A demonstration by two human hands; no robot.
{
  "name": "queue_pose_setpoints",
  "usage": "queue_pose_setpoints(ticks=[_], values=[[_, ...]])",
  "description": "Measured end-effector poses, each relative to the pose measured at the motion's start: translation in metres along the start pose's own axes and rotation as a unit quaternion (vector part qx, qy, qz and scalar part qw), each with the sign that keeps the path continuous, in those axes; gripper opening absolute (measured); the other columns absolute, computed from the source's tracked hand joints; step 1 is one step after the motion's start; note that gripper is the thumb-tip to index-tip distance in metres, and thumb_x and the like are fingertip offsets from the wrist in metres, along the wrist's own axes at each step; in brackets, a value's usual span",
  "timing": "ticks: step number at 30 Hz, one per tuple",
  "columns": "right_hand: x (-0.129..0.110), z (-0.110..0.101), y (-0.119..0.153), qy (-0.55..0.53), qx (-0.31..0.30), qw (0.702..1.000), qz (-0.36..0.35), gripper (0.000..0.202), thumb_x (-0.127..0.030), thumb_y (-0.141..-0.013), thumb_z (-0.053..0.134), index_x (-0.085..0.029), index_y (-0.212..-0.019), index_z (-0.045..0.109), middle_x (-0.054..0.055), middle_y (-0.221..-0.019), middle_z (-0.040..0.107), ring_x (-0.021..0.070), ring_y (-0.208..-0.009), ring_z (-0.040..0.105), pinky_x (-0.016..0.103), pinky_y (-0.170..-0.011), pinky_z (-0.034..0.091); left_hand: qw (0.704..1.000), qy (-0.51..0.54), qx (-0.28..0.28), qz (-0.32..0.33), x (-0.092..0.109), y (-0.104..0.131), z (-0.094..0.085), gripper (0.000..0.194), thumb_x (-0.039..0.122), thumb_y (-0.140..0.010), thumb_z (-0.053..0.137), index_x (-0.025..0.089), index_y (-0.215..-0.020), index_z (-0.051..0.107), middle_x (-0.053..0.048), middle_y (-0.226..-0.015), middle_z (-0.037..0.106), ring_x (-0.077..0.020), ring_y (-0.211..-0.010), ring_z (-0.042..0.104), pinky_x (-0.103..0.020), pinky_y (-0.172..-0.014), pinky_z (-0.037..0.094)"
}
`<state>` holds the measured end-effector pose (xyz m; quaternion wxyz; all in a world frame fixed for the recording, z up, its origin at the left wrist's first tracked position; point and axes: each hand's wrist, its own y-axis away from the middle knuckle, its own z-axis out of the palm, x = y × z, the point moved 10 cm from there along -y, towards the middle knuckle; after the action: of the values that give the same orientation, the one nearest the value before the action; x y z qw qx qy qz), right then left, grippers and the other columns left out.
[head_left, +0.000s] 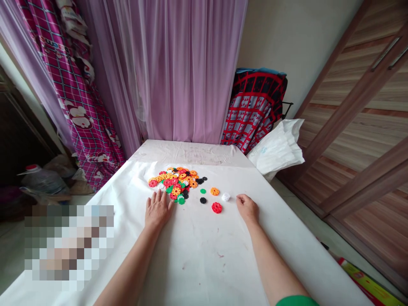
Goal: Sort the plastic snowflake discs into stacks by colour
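My left hand lies flat on the white-covered table, fingers spread, fingertips at the near edge of a heap of plastic flower-shaped discs. The heap mixes red, orange, green, black and white discs. To its right sit a green disc, a black disc, orange discs, red discs and white discs; the last three look like short stacks. My right hand rests with curled fingers just right of the white ones, not touching them. The inside of that hand is hidden.
Purple curtains hang behind the table. A white bag stands against its far right edge, near a red patterned cloth. A wooden wardrobe is on the right. A plastic jug stands on the left. A blurred patch covers the lower left.
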<state>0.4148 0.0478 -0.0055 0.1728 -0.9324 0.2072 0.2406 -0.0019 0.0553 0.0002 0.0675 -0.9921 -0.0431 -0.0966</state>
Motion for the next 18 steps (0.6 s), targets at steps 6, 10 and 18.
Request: queue_pose_setpoints(ticks=[6,10,18], values=[[-0.006,0.0,0.002,0.025,-0.025,0.999,0.0,0.025,-0.027,-0.088,0.052,-0.023,-0.1,0.074,0.004,-0.1,0.076,0.0192,-0.085,0.068,0.025,-0.069,0.042,1.0,0.013,-0.001,0.007,-0.001,0.001,0.004,0.065,0.056,-0.095,0.028,0.019,-0.147,0.043,-0.012,-0.159,0.037,-0.0319,-0.147,0.028,-0.051,-0.119,0.018],[-0.009,0.001,0.004,0.027,-0.037,0.999,-0.003,0.026,-0.026,-0.088,0.052,-0.023,-0.102,0.074,0.004,-0.101,0.076,0.0189,-0.087,0.068,0.025,-0.07,0.043,1.0,0.025,-0.008,-0.014,-0.005,-0.003,0.003,0.066,0.057,-0.095,0.026,0.021,-0.148,0.041,-0.011,-0.16,0.035,-0.0302,-0.148,0.026,-0.051,-0.12,0.018],[-0.005,0.01,0.005,-0.007,-0.036,0.999,-0.02,0.029,-0.031,-0.087,0.048,-0.024,-0.099,0.073,0.005,-0.096,0.076,0.0196,-0.084,0.069,0.026,-0.07,0.046,0.997,0.021,-0.021,-0.072,-0.041,-0.087,-0.014,0.068,0.064,-0.091,0.023,0.033,-0.15,0.038,-0.014,-0.159,0.034,-0.0413,-0.144,0.031,-0.074,-0.104,0.027]])
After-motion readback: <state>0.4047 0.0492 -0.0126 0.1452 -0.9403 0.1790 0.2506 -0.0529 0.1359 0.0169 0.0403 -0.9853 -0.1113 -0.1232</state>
